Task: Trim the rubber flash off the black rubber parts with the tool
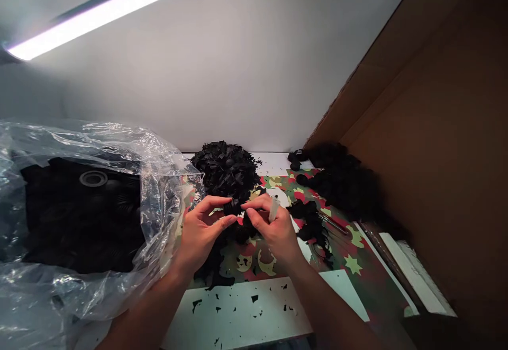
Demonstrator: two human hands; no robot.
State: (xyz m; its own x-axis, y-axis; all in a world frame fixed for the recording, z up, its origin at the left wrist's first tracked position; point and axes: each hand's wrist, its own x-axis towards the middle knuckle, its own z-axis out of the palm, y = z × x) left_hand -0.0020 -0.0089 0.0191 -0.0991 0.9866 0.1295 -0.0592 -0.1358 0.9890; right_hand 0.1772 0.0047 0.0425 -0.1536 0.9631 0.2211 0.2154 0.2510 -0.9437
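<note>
I pinch a likely unfinished part (230,207) with left hand (203,225) and right hand (275,228); scraps (225,165) near the bench's (275,160) back edge suggest progress.

Blk part (230,207), grn/red camo sheet (337,257)

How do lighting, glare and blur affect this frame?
Head view: the strip lamp burns out to white; head view: glints streak the clear bag, its black contents losing detail; head view: the black ribbed piece in the left hand keeps visible ridges; head view: the cardboard at right falls into shadow, the black heap beside it looking soft.
</note>
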